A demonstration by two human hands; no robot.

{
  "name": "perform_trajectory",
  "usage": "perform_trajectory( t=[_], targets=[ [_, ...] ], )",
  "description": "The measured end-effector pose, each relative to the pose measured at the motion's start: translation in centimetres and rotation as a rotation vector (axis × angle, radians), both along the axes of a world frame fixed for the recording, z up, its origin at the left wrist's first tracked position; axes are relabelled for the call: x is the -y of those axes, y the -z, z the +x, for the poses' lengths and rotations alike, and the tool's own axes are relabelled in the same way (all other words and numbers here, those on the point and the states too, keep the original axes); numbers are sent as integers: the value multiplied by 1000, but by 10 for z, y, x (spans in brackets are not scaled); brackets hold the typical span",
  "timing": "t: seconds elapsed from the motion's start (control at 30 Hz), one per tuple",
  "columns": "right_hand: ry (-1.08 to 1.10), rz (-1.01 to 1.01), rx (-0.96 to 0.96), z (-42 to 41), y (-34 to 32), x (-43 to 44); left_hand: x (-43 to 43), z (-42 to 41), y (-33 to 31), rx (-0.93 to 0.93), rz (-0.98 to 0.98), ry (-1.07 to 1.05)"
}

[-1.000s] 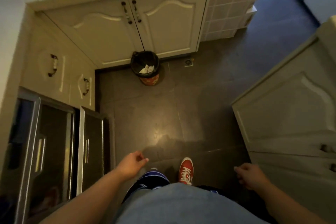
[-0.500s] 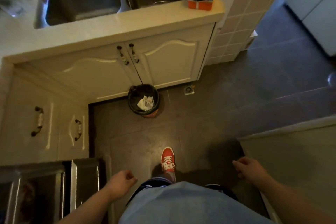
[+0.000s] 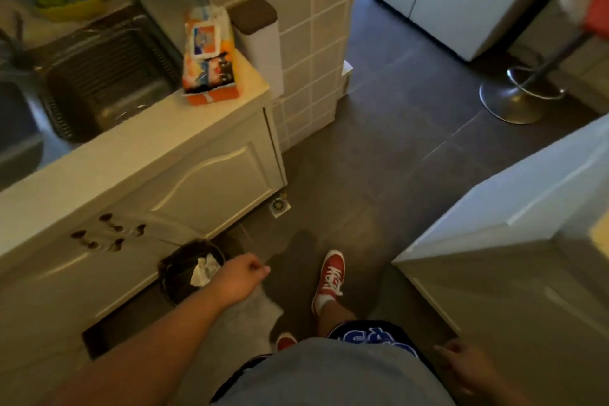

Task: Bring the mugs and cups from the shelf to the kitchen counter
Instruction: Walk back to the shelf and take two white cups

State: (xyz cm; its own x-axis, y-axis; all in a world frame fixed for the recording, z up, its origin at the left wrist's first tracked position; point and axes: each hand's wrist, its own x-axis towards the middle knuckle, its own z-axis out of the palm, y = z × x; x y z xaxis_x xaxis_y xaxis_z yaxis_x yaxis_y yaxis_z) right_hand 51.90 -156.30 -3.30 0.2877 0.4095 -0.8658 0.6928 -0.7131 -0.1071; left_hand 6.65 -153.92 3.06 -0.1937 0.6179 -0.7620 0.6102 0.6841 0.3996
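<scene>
Both hands are empty: left hand [image 3: 239, 277] loosely curled over the floor [image 3: 379, 158], right hand [image 3: 461, 364] low by the hip. No mugs or shelf visible; table [image 3: 138, 138] lies left, nearer the left hand.

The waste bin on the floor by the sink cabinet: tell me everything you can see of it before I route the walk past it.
The waste bin is small, round and dark, apparently lined with a black bag whose edge folds over the rim. It stands upright and open on the dark tiled floor, against the base of the cream cabinet. Crumpled white paper lies inside. The left hand overlaps its right edge in this view; contact cannot be told.
</scene>
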Motion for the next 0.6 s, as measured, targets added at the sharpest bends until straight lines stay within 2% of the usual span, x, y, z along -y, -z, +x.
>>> perform_trajectory(
  t=[0.17, 0.4, 0.6],
  targets=[
    [-2, -38, -55, -5, 33, -71, -81, 12, -4, -1, 9, 80],
    [-186, 122, -225, -95, -16, -231, -123, -17, -5, -104, -104, 59],
    [-179, 196, -311, -131, -33, -355, -179, -50, 21, -134, -195, 116]
  ],
)
